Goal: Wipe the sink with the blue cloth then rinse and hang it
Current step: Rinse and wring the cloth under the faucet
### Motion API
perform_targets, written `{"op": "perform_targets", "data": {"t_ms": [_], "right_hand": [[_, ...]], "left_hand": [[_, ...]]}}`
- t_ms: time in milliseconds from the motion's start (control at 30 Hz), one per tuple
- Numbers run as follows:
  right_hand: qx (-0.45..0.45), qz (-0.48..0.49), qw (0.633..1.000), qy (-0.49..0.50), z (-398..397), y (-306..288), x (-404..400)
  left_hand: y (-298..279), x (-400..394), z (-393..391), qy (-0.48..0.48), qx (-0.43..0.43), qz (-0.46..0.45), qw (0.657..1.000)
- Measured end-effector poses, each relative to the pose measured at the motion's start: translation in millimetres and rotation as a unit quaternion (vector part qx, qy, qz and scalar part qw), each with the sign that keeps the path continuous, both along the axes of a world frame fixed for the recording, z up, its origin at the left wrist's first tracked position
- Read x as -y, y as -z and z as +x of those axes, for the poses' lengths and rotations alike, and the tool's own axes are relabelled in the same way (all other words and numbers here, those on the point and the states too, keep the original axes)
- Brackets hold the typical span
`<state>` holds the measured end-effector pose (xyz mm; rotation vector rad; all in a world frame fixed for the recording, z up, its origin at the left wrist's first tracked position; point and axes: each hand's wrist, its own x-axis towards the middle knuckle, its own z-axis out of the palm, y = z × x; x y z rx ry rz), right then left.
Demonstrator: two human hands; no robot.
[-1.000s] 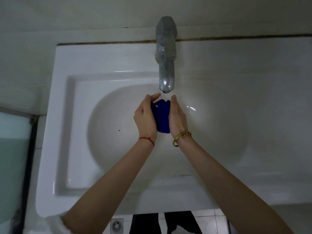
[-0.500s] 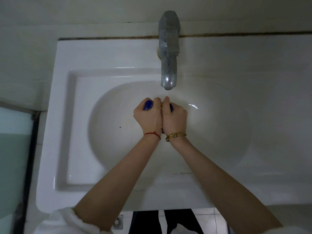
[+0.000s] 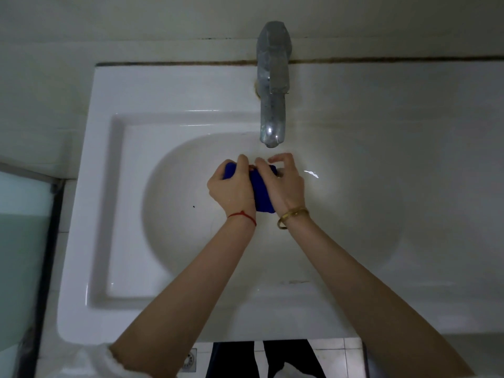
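We are gripping the blue cloth (image 3: 262, 192) with both hands at once, over the middle of the sink (image 3: 169, 203) and just below the tap (image 3: 272, 85). Our left hand (image 3: 231, 186) is curling its fingers around the left end of the cloth, where a rounded blue lump is poking out past the knuckles. Our right hand (image 3: 285, 184) is wrapping the right side, thumb and first fingers pinching near the top while the palm is pressing against the roll; a strip of blue is showing between the two palms down toward the wrists. We are wearing a red thread (image 3: 244, 215) on the left wrist and a gold bangle (image 3: 291, 215) on the right.

We are judging the cloth to be soft and limp, bunched into a thick wad, and probably wet and heavier than it would be dry. It is looking like a wringing hold, so we are guessing that the rinse is at or near its end. No water is visibly running from the spout. A soaked cloth tends to slip and sag, so taking it near both ends with full fists is giving the firmest twist. For hanging, we are thinking two corners would be the better place to pinch.
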<state>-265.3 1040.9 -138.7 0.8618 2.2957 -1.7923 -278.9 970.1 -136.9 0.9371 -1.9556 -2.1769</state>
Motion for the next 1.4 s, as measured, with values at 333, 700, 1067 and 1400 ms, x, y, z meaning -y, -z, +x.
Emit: {"op": "perform_targets", "data": {"t_ms": [333,700,1067,1400], "right_hand": [[-0.001,-0.024,0.990,0.136,5.1,-1.2,19.0],[-0.138,0.052,0.983,0.105,5.7,16.3,17.6],[-0.197,0.147,0.969,0.023,8.7,23.6,7.4],[0.048,-0.112,0.993,-0.008,34.1,-19.2,-24.1]], "left_hand": [[-5.8,-8.9,6.5,0.045,-0.070,-0.016,0.996],[9.3,-9.6,-8.6,0.022,0.030,0.019,0.999],[3.3,-10.5,-7.8,0.009,0.099,-0.012,0.995],[-32.5,24.0,22.8,0.280,0.119,0.050,0.951]]}}
